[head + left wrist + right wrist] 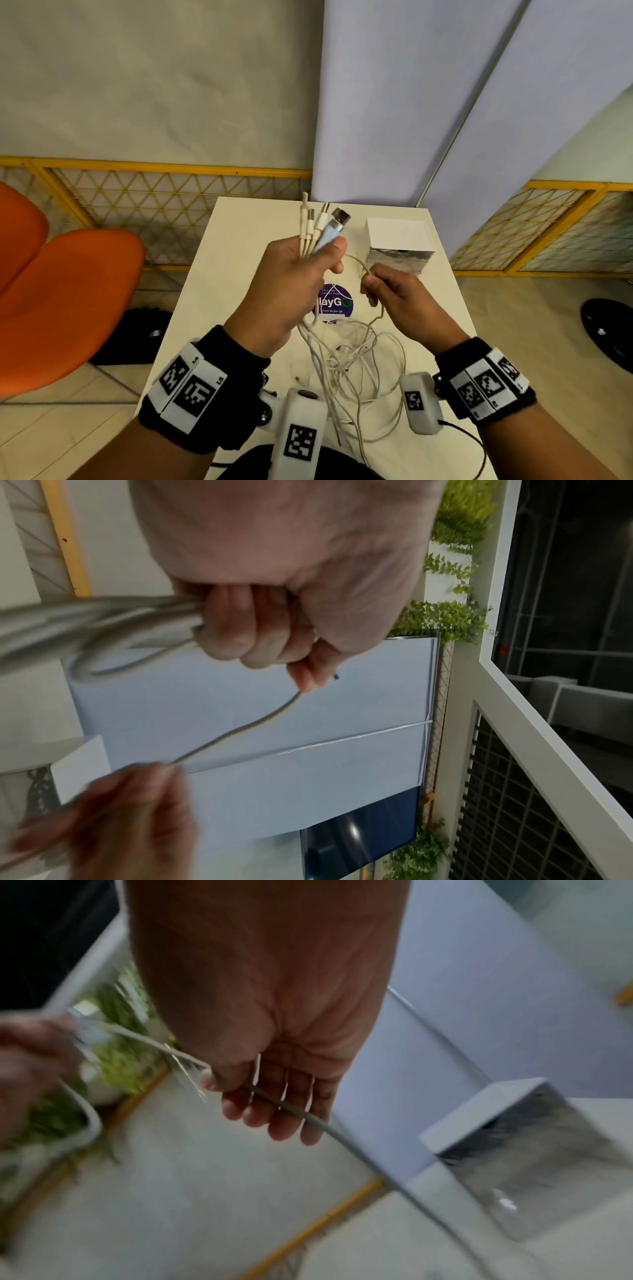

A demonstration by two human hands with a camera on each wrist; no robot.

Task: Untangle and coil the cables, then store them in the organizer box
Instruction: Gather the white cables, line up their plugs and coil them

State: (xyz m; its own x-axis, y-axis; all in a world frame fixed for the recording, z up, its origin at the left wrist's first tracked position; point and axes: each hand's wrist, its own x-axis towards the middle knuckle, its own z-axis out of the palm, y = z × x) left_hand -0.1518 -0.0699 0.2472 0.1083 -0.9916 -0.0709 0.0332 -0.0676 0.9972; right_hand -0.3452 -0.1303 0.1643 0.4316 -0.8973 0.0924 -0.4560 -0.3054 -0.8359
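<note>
My left hand (pixel 301 270) is raised over the white table (pixel 239 246) and grips a bundle of white cables (pixel 317 233) just below their plugs, which point up and away. In the left wrist view its fingers (pixel 253 631) curl round the cables (pixel 103 623). One thin cable strand (pixel 359 263) arcs from that fist to my right hand (pixel 387 291), which pinches it between thumb and fingers; the right wrist view shows that strand (pixel 301 1112) running under the fingers (pixel 274 1110). The rest of the cables hang down in a tangle (pixel 356 370) on the table. The white organizer box (pixel 399 240) stands at the table's far right.
A round purple sticker (pixel 337 303) lies on the table between my hands. Orange chairs (pixel 68 301) stand to the left, a yellow mesh fence (pixel 154 198) runs behind the table, and white partition panels (pixel 445 102) rise beyond it. A black round object (pixel 609 329) lies on the floor, right.
</note>
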